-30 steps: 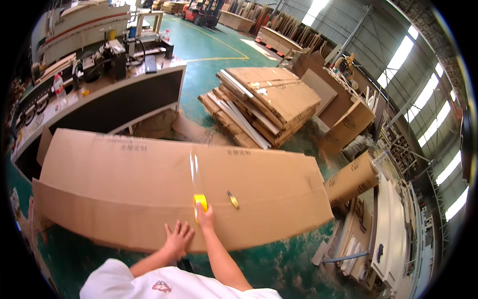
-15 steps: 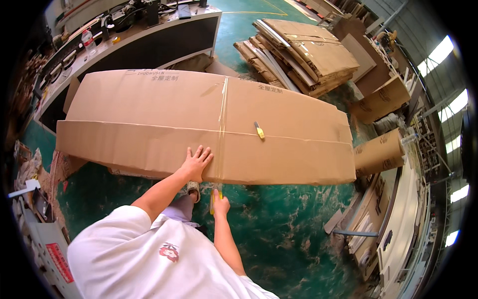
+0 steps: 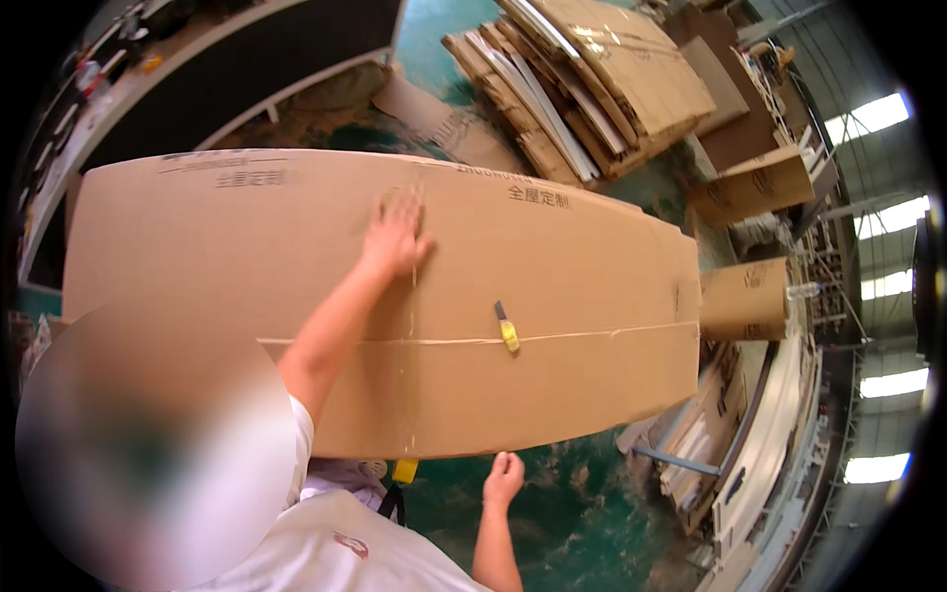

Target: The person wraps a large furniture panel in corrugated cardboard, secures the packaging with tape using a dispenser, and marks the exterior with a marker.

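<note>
A long brown cardboard box (image 3: 582,276) lies across the view in front of me. My left hand (image 3: 397,237) rests flat on its top, fingers stretched toward the far edge, over a strip of clear tape (image 3: 412,375) that runs from front to back. Just off the box's near edge is my right hand (image 3: 504,481), its fingers curled together; whether anything small is in them cannot be seen. A yellow and black utility knife (image 3: 507,331) lies on the box top. Between my body and the near edge shows a yellow object (image 3: 404,471), partly hidden, apart from my right hand.
Flattened cardboard and panels are stacked (image 3: 631,79) beyond the box. A workbench (image 3: 247,69) stands at the far left. Cardboard rolls (image 3: 745,299) and long boards (image 3: 755,454) line the right side. The green floor (image 3: 582,523) is scuffed.
My left hand has slid from the near part of the box toward its far edge. My right hand has let go of the yellow object and moved right. The view has tilted closer.
</note>
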`<action>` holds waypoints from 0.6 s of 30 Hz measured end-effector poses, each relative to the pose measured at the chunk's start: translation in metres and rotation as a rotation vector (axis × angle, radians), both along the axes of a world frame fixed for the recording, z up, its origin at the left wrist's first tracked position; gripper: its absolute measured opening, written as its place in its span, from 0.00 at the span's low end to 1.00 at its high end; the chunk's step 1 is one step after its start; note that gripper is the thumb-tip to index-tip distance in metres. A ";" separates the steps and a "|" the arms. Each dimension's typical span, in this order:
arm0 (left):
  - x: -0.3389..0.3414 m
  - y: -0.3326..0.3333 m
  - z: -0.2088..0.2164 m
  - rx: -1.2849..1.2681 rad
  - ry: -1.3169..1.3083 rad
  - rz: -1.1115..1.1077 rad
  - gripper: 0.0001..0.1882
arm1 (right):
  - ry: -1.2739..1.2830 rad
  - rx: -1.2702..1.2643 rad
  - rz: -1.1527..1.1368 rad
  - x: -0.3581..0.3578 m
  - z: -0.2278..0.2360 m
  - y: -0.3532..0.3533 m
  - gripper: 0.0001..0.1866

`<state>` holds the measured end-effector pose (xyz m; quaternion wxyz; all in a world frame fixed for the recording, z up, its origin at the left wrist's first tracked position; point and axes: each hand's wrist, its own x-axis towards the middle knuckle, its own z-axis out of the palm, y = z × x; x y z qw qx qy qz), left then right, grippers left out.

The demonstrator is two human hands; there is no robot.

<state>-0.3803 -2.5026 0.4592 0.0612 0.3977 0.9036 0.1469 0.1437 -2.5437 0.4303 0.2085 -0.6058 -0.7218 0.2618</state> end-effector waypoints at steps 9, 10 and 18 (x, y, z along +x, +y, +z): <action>-0.054 0.044 -0.017 -0.028 0.184 -0.060 0.39 | -0.041 0.262 0.412 -0.201 0.081 0.143 0.18; -0.025 0.035 -0.009 -0.017 0.126 -0.094 0.40 | -0.127 0.310 0.461 -0.214 0.074 0.155 0.21; 0.299 -0.190 0.019 -0.111 -0.082 -0.256 0.46 | -0.189 0.064 0.561 -0.228 0.057 0.186 0.13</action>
